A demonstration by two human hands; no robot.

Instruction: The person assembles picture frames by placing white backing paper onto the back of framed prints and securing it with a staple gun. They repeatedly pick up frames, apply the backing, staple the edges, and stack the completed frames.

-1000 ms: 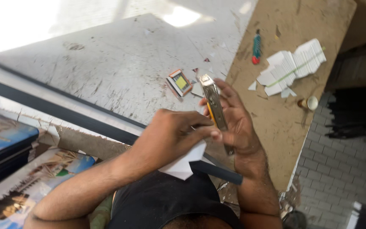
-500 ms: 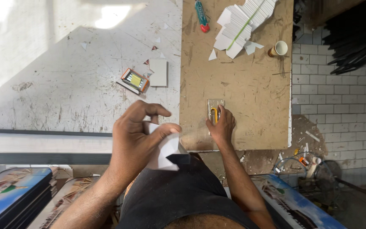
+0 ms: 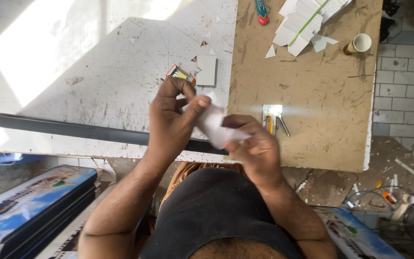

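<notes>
White paper piece (image 3: 215, 125), held above the desk (image 3: 97, 81) edge: left hand (image 3: 171, 120) pinching its upper corner, right hand (image 3: 255, 148) gripping the lower end (stapler (image 3: 272, 117) lying just beside, on brown board (image 3: 307, 91)).

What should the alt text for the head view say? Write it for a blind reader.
Both hands, left and right, hold a white paper piece above a workbench edge. A metal stapler lies on the brown board, with a paper stack and cup beyond.
</notes>
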